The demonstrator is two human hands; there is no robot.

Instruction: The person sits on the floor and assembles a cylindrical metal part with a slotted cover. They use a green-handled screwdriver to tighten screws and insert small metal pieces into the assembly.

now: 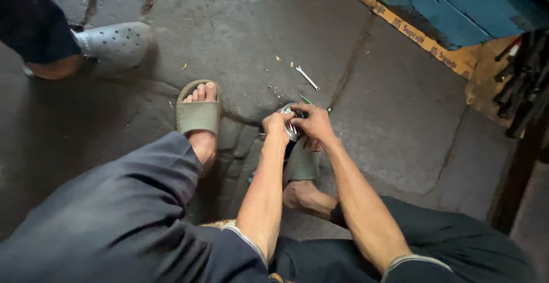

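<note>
While crouched, hands point(294, 124) gripping metal part point(289, 127)

1. Floor point(240, 25): dark grey stone slabs, uneven, cracked along irregular joints, dull and grimy.
2. Upper right: blue painted structure point(452, 8), worn surface, edged by a yellow strip point(417, 34) running diagonally.
3. Right edge: dark upright post point(517, 174); cluster of black metal parts point(526, 88) just beside it.
4. Yellowish patch of ground point(486, 71) below the blue structure.
5. Light: dim, diffuse, soft shadows only.
</note>
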